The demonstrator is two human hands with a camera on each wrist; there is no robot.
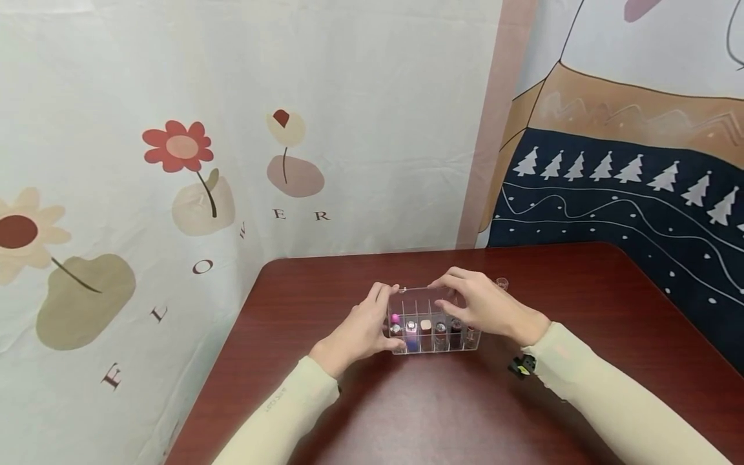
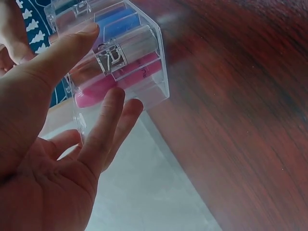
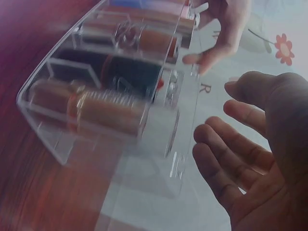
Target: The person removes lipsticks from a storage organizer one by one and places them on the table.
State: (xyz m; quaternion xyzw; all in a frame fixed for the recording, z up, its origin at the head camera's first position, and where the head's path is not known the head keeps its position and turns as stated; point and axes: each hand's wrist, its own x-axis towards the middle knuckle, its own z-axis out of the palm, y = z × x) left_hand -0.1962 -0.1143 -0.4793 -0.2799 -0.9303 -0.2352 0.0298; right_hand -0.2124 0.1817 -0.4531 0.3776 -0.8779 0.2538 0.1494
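Holding the clear box (image 1: 436, 352) at its left end, the left hand (image 1: 361, 327) spreads its thumb and fingers wide, with the smooth, hard plastic between them. The right hand (image 1: 479, 300) is at the box's far right part, thumb and forefinger held well apart and the other fingers loosely bent, gripping nothing; whether a fingertip touches the rim I cannot tell. The box itself sits on the table (image 1: 430, 413), straight-edged and see-through, with thin upright dividers making a row of narrow compartments.

Slim lipstick-like tubes fill the row. At the box's left end is a glossy pink cap (image 1: 396, 318), rounded like a bead; just beside it is a blue tube (image 2: 120, 24) behind the plastic. Toward the box's right end lie a dark tube (image 3: 82, 67) and a brownish-gold tube (image 3: 108, 110) with a shiny band, both blurred in the right wrist view.

Beyond the box's right end, behind the right hand, is a small, round, clear thing (image 1: 502, 283). Under and around the box, the tabletop is reddish brown, polished and finely grained, with rounded far corners. Behind the box hangs a pale, softly creased cloth (image 1: 372, 129) printed with flat flowers; to its right, a navy cloth (image 1: 587, 213) bears white fir shapes. Cream sleeves (image 1: 628, 394) cover both forearms.
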